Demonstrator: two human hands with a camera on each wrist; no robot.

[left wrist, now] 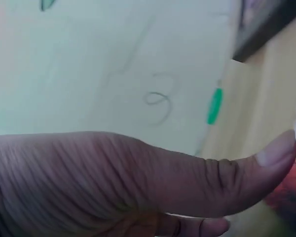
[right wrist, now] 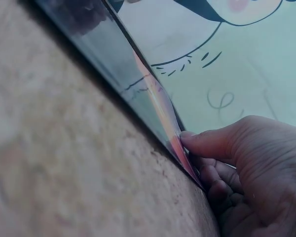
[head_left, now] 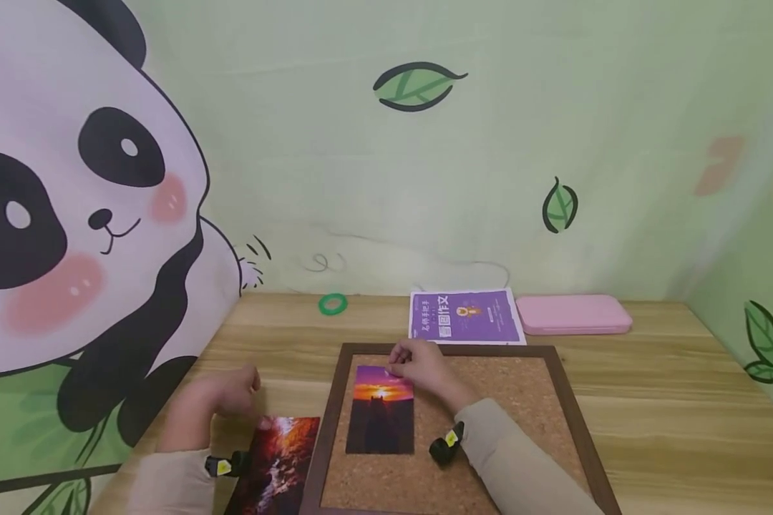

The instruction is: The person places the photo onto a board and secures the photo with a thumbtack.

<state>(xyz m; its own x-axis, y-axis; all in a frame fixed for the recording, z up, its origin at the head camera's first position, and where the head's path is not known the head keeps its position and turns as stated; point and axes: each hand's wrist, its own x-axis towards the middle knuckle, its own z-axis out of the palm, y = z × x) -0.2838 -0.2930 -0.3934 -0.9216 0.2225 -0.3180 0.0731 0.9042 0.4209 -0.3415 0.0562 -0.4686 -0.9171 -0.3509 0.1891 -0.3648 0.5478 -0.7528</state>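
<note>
A sunset photo [head_left: 380, 411] with a purple and orange sky lies on the cork board [head_left: 489, 458], left of its middle. My right hand [head_left: 421, 368] pinches its top right corner; in the right wrist view the thumb is on the glossy face of the photo [right wrist: 158, 106] and curled fingers are at its edge. My left hand [head_left: 232, 392] hovers left of the board, beside the upper end of a red and dark stream photo [head_left: 283, 458]. Its fingers are loosely bent around nothing visible. The left wrist view shows the left thumb [left wrist: 212, 182] stretched out.
A dark wooden frame [head_left: 451, 350] borders the board. Behind it lie a purple booklet [head_left: 483, 318] and a pink case [head_left: 573, 315]. A green ring [head_left: 332, 304], perhaps tape, sits at the back left. A printed panda wall [head_left: 309, 164] stands behind the table [head_left: 670, 400].
</note>
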